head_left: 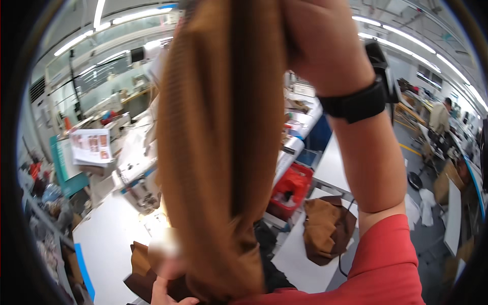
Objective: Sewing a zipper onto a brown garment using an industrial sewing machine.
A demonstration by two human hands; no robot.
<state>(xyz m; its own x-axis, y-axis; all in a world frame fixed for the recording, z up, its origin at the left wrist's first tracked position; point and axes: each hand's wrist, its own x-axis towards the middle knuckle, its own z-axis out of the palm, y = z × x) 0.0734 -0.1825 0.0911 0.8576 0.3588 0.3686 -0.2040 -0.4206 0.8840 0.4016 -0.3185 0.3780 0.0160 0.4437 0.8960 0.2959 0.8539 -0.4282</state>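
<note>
A long piece of brown fabric point(203, 152) hangs in folds right in front of me, from the top of the picture almost to the lower edge. My right hand point(323, 46), raised high with a black strap on its wrist, grips this fabric near its top; the fingertips are hidden. Low on the left, my left hand point(166, 285) is partly cut off and blurred. Its visible finger and thumb stand apart beside the fabric's lower end. Next to it, brown fabric pieces point(140, 259) lie on the white sewing table point(104, 234).
A sewing machine point(140, 190) with a bright lamp stands left of the hanging fabric. To the right are a red bin point(295, 190) and a bundle of brown fabric point(325, 229) on a white surface. Printed sheets point(91, 145) stand at left. A seated person point(440, 116) is far right.
</note>
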